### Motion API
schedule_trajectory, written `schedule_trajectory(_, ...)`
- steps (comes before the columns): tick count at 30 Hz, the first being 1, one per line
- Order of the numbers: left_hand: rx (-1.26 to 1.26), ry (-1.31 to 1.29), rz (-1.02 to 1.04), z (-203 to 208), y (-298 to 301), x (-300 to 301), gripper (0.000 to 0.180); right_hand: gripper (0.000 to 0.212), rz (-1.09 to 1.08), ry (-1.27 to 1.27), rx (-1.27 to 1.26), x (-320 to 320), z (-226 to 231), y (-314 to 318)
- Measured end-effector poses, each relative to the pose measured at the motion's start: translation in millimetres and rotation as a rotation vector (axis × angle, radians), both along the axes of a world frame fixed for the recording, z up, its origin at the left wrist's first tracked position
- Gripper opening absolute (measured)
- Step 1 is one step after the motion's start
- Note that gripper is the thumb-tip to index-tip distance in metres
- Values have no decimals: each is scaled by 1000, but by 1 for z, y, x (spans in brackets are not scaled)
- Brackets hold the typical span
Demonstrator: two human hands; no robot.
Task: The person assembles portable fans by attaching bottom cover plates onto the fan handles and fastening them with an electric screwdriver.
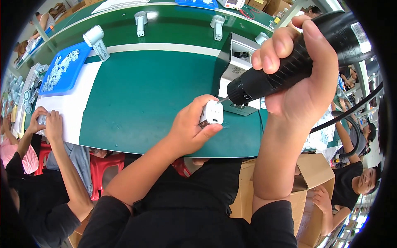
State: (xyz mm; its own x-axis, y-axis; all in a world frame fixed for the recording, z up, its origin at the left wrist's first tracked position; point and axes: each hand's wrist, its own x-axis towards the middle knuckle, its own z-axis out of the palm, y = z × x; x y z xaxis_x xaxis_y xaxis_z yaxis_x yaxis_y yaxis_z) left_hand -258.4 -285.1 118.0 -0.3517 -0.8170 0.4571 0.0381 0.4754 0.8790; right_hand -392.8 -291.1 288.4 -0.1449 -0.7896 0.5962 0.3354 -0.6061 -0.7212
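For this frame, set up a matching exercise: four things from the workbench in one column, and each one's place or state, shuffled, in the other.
Things:
1. small white part
2. black electric screwdriver
3. blue tray
4. cardboard box

Places or states:
A. gripped in the right hand
B. on the bench's left side, filled with small pale parts
C. below the bench edge, flaps open
D. pinched in the left hand

Pairs: 1-D, 2-A, 3-B, 4-C

Open green mat [144, 99] left of hands; white box [237, 68] blocking behind, rt side
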Motion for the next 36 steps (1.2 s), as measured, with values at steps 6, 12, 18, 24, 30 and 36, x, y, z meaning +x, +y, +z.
schedule_trajectory(6, -70, -11, 19, -1, -2, -2, 55, 27, 60, 11, 19, -3, -3, -4)
schedule_trajectory(12, -78, -19, 16, 0, -4, -3, 54, 25, 84, 71, 0, -3, -2, 1)
schedule_trajectory(18, -173, -28, 36, 5, -9, 8, 51, 37, 135, -10, -51, -11, -6, -2)
schedule_trajectory(24, -23, -849, 400, 66, -97, 73, 42, 36, -8, -146, -72, -37, -6, 14)
schedule_trajectory(30, 110, -1516, 615, 12, -169, 158, 57, 42, -100, 69, 100, -28, -36, 16)
schedule_trajectory(36, 74, -1418, 688, 14, -220, 124, 61, 54, -182, 29, 118, -37, -41, 26)
